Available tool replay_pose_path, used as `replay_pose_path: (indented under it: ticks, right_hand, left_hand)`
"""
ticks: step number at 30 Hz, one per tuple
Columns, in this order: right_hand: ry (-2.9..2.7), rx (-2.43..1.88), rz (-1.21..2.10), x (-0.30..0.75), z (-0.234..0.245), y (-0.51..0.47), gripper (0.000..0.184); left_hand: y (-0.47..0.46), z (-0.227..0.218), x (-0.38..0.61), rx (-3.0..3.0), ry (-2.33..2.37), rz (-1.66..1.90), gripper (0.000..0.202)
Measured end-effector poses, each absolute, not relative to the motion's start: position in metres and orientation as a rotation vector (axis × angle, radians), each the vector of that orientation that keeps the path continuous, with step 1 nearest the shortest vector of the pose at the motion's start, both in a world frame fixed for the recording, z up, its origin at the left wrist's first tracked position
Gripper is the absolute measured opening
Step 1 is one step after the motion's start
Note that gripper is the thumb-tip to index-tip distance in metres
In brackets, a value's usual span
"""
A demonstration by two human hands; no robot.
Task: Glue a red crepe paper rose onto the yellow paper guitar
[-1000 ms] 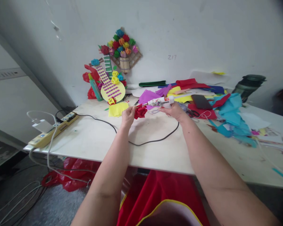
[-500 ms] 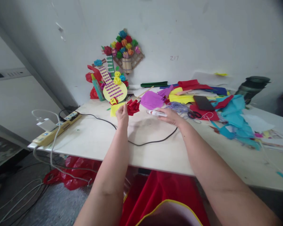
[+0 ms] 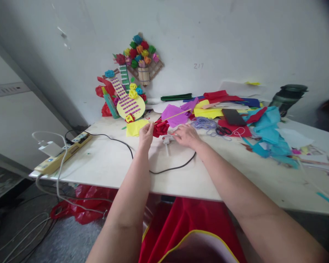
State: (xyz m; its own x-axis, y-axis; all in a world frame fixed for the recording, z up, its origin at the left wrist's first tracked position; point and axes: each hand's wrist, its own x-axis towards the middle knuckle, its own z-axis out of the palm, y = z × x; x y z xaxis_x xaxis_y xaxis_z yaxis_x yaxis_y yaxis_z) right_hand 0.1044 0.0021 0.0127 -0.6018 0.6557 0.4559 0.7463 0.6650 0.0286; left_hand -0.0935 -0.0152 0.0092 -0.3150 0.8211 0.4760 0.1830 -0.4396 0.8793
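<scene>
Near the middle of the table, my left hand (image 3: 146,136) is closed, its fingers pinching a red crepe-paper flower (image 3: 161,128). A thin wooden stick (image 3: 178,114) slants up and right from the flower. Close on its right, my right hand (image 3: 186,136) grips a small white glue gun (image 3: 167,140), with a pale glue stick pointing down towards me. The gun's nozzle is hard to make out beside my fingers. Behind the flower lies a sheet of purple paper (image 3: 173,114), and a yellow sheet (image 3: 135,128) is left of it.
A black cord (image 3: 172,171) loops across the table from a power strip (image 3: 57,157) at left. Decorated paper crafts (image 3: 130,106) lean on the wall beside a green bottle (image 3: 110,104). Rightward are purple string (image 3: 204,123), scissors (image 3: 223,131), a dark phone-like slab (image 3: 234,117), blue paper (image 3: 268,128) and a tumbler (image 3: 290,96).
My right hand has moved left to the flower and turned the glue gun, whose glue stick now points down. The flower has tipped, and its wooden stick now slants rightward in front of the purple paper.
</scene>
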Motion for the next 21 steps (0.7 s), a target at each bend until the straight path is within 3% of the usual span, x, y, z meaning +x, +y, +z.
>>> replay_pose_path:
  ticks: [4, 8, 21]
  right_hand:
    - [-2.116, -1.133, -0.444, 0.114, 0.034, -0.003, 0.036]
    - [-2.132, -1.112, -0.422, 0.121, 0.043, 0.000, 0.042]
    - [-2.440, -1.042, 0.240, 0.126, 0.038, 0.007, 0.043]
  left_hand:
    - [-0.019, 0.012, -0.090, 1.474, 1.291, 1.699, 0.045]
    - [-0.024, 0.014, -0.088, 1.557, 1.261, 1.599, 0.045]
    - [-0.029, 0.014, -0.087, 1.637, 1.172, 1.350, 0.044]
